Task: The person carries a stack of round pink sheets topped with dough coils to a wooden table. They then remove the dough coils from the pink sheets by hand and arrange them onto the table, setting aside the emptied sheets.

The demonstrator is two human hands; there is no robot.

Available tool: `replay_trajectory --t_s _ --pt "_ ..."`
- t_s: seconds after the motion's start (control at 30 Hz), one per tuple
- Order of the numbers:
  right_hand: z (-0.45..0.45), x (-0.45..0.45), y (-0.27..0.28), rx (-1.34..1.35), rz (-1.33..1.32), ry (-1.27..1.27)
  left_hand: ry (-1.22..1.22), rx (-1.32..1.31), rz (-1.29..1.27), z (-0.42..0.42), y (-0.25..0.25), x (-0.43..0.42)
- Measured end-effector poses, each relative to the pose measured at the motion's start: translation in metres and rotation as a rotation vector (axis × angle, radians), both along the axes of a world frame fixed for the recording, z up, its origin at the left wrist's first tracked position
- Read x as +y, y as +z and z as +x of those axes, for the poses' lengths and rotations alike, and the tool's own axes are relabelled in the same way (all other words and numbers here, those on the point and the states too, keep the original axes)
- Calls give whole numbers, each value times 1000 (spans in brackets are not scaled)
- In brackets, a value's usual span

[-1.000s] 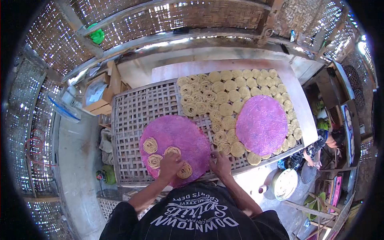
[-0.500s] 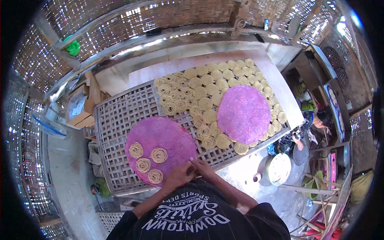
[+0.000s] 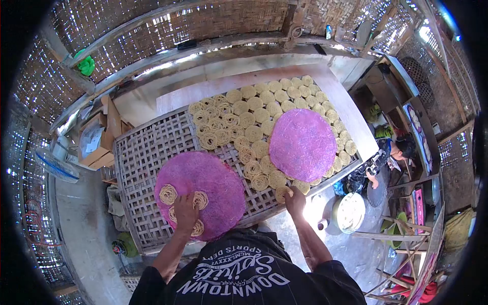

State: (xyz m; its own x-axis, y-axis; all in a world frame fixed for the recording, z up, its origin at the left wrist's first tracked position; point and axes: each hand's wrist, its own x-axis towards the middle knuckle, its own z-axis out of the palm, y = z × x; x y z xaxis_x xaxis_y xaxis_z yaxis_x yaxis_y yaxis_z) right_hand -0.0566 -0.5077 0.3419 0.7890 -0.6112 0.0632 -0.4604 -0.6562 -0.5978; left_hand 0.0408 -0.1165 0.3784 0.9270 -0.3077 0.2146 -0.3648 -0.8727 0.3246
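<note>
Round coils of thin pale strands, like noodle nests (image 3: 246,120), cover the right part of a woven lattice tray. My right hand (image 3: 295,202) is at the tray's front edge, its fingers closed on the rim of one coil (image 3: 281,194). On the left lies a pink-purple disc (image 3: 218,190) bearing several looser coils (image 3: 168,194). My left hand (image 3: 186,212) is over that disc among these coils, fingers stretched out by the coil (image 3: 202,200) on its right; it partly hides others. A second pink disc (image 3: 303,145) rests on the coils at right.
The lattice tray (image 3: 147,152) lies on a pale board (image 3: 345,96). Beyond its right side, a person (image 3: 373,165) is low down near a large round tub (image 3: 349,213). Cardboard boxes (image 3: 101,145) and a blue fan (image 3: 56,165) stand at left.
My hands were together at the front edge of the left disc. They have parted: the left moved left over the coils, the right moved right to the tray edge, where a coil now shows.
</note>
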Motion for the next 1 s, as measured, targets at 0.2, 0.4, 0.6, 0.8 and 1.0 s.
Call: replay_trajectory --t_s 0.2,0.4,0.6,0.8,1.0 --pt "3 24 30 -169 -312 46 164 384 -321 3 3 -14" --pt "18 108 33 324 1077 244 -295 654 -602 -38 50 -76" --pt "11 93 -15 83 704 296 -283 295 -278 -44 26 -21" --pt "15 58 7 213 192 227 -309 157 -31 -56 12 40" --pt "11 51 0 -5 -77 229 -223 161 151 -50 16 35"
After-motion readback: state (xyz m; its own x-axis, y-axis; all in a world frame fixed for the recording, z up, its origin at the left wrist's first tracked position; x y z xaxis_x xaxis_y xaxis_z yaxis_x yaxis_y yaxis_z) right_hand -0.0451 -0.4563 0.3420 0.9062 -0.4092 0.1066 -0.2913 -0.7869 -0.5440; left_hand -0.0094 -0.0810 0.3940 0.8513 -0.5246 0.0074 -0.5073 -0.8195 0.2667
